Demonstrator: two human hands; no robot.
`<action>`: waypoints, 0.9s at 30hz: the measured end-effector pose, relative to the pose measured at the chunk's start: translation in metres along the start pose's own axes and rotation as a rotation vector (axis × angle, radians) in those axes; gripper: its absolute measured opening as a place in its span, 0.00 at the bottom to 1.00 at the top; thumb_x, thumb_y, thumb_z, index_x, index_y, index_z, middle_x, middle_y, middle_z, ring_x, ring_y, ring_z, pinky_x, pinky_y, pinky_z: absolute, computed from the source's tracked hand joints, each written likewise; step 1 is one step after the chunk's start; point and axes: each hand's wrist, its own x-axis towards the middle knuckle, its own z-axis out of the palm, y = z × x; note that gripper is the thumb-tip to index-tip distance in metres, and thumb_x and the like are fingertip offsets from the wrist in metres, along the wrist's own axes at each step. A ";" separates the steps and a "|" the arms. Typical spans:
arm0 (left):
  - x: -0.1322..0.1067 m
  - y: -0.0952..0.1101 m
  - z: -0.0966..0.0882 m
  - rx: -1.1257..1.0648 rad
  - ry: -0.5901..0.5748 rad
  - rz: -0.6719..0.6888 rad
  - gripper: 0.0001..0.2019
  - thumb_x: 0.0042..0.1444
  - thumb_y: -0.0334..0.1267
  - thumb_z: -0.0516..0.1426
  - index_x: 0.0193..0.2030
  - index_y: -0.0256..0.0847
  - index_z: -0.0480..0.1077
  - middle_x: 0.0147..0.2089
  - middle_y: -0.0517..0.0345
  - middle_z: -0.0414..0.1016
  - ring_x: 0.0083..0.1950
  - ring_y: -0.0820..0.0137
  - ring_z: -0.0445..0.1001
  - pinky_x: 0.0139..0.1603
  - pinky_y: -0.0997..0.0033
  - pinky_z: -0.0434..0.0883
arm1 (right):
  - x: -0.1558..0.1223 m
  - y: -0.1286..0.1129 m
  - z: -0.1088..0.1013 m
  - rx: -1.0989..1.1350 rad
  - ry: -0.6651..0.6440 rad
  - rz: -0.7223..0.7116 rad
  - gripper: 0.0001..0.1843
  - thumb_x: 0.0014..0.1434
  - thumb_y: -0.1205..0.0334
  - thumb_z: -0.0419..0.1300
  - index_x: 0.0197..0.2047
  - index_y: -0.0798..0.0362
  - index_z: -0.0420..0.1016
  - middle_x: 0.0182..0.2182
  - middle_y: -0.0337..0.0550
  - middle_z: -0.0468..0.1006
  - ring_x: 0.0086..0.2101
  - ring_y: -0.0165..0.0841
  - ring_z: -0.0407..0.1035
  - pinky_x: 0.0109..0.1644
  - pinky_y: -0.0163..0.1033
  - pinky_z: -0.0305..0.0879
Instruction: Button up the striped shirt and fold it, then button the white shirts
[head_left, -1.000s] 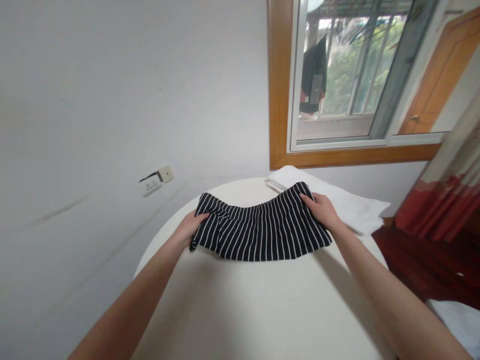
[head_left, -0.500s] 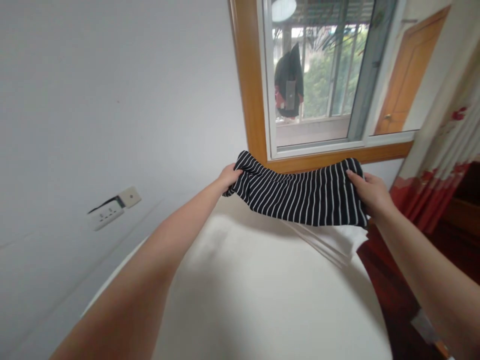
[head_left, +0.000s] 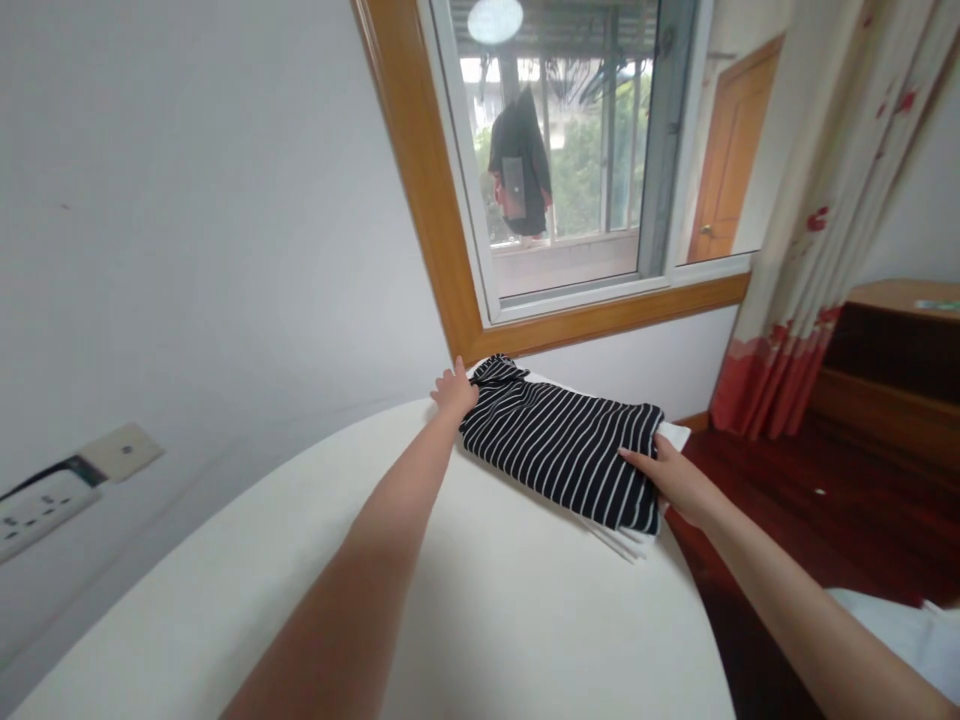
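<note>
From where I stand, the round white bench (head_left: 517, 630) spreads out on the near side of the striped cloth (head_left: 559, 435), which is black with thin white lines. At the cloth's right end the right hand (head_left: 679, 482) has hold of it, thumb laid on top and fingers closed round the edge. Under the cloth is folded white fabric (head_left: 677, 436), peeping out at the front and right. By the cloth's far left corner, the left hand (head_left: 454, 392) has its fingers spread apart, gripping nothing; I can't tell whether it touches the stripes. Behind the cloth rises the wooden window frame (head_left: 420, 165), with a curtain (head_left: 784, 290) beyond to the right and a dark garment (head_left: 523, 165) hanging outside the glass.
</note>
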 end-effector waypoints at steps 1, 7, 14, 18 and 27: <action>-0.005 -0.003 0.005 0.009 0.021 0.018 0.36 0.56 0.45 0.53 0.70 0.44 0.44 0.64 0.37 0.59 0.62 0.46 0.60 0.56 0.42 0.61 | -0.003 -0.001 -0.001 0.037 -0.016 0.037 0.30 0.55 0.50 0.60 0.60 0.46 0.61 0.52 0.50 0.75 0.48 0.42 0.73 0.49 0.49 0.72; -0.030 -0.014 0.018 -0.023 -0.046 -0.010 0.28 0.61 0.50 0.44 0.67 0.47 0.52 0.65 0.40 0.58 0.63 0.44 0.60 0.56 0.39 0.60 | -0.008 -0.012 -0.003 0.197 -0.048 0.136 0.44 0.51 0.55 0.63 0.66 0.44 0.47 0.58 0.50 0.69 0.51 0.43 0.71 0.48 0.47 0.74; -0.030 -0.038 0.021 -0.090 -0.144 -0.165 0.32 0.59 0.51 0.50 0.65 0.34 0.55 0.57 0.32 0.68 0.56 0.52 0.71 0.49 0.57 0.70 | -0.009 -0.012 -0.004 0.022 0.045 -0.032 0.45 0.51 0.54 0.63 0.69 0.41 0.47 0.64 0.41 0.59 0.60 0.41 0.60 0.61 0.49 0.61; -0.020 -0.046 0.016 -0.137 -0.203 -0.178 0.24 0.57 0.47 0.54 0.52 0.29 0.69 0.43 0.35 0.78 0.42 0.56 0.78 0.37 0.64 0.73 | -0.014 -0.008 -0.004 -0.096 0.014 -0.054 0.26 0.54 0.57 0.59 0.57 0.48 0.70 0.58 0.44 0.70 0.59 0.40 0.61 0.65 0.48 0.54; 0.023 -0.007 -0.017 -0.092 0.092 -0.057 0.19 0.63 0.41 0.46 0.53 0.34 0.68 0.57 0.37 0.69 0.60 0.56 0.67 0.57 0.60 0.65 | -0.020 -0.002 0.006 -0.189 -0.052 -0.022 0.19 0.57 0.56 0.56 0.49 0.52 0.77 0.39 0.45 0.81 0.40 0.39 0.75 0.43 0.42 0.71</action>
